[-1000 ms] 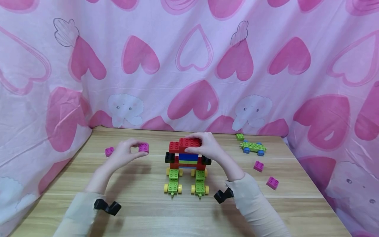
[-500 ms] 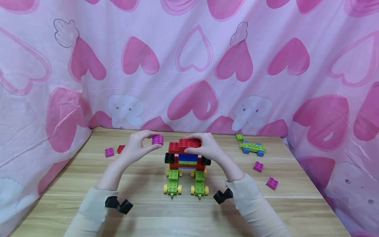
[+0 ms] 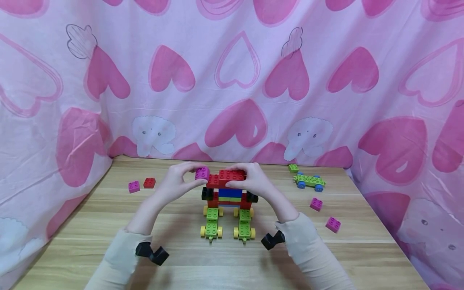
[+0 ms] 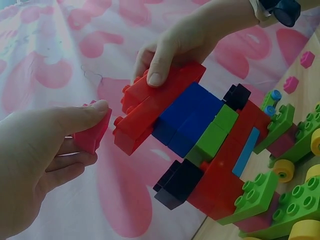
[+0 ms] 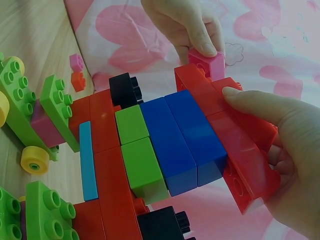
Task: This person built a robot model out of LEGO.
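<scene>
Magenta brick (image 3: 201, 173) sits pinched in your left hand (image 3: 179, 182), just touching the left end of the red top row (image 3: 226, 178) but, by the look of it, not yet pressed home; nearest you stand the green wheeled feet (image 3: 227, 225) on the wooden table (image 3: 181, 257); above them the block model (image 3: 228, 195) looks largely built; your right hand (image 3: 253, 179) grips the red row from the right; farther off lie loose magenta bricks (image 3: 316, 203), a small red brick (image 3: 149, 183) and a green cart (image 3: 309, 180).
</scene>
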A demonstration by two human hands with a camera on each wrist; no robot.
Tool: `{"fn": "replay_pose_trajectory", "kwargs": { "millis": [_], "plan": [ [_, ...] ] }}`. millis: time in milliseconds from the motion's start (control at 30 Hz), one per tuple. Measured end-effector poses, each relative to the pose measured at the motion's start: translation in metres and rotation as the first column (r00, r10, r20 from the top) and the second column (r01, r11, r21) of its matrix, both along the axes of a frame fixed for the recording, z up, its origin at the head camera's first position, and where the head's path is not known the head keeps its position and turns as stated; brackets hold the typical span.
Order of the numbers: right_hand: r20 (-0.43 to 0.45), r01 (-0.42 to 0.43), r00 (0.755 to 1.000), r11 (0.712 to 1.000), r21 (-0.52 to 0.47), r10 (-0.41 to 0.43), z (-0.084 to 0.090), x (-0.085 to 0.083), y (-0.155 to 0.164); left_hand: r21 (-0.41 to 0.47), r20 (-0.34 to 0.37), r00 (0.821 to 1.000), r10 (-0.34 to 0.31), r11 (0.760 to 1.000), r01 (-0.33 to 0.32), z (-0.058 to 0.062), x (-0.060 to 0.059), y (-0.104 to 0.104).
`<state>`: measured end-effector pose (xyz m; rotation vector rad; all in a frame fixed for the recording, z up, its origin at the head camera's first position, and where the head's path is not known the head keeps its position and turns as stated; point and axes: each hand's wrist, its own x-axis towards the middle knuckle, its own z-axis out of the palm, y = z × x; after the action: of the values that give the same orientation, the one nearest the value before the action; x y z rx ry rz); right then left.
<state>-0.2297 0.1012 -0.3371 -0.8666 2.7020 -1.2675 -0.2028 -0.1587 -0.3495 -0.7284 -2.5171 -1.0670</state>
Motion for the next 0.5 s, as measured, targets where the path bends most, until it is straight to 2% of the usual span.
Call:
{"fn": "replay_pose_trajectory", "kwargs": {
  "millis": [167,500],
  "plan": [
    [-0.008,-0.006,1.000,1.000,-0.001,0.006,-0.0005,-0.0007,-0.0002,0.007,-0.024,0.999,-0.025,1.000,0.025,-0.0020,-0.0011,0.0022],
    [-0.016,-0.005,1.000,1.000,-0.005,0.005,-0.0020,-0.0017,0.0005,-0.008,-0.029,0.999,-0.036,0.999,0.035,-0.0023,-0.0028,0.0050]
  ]
}}
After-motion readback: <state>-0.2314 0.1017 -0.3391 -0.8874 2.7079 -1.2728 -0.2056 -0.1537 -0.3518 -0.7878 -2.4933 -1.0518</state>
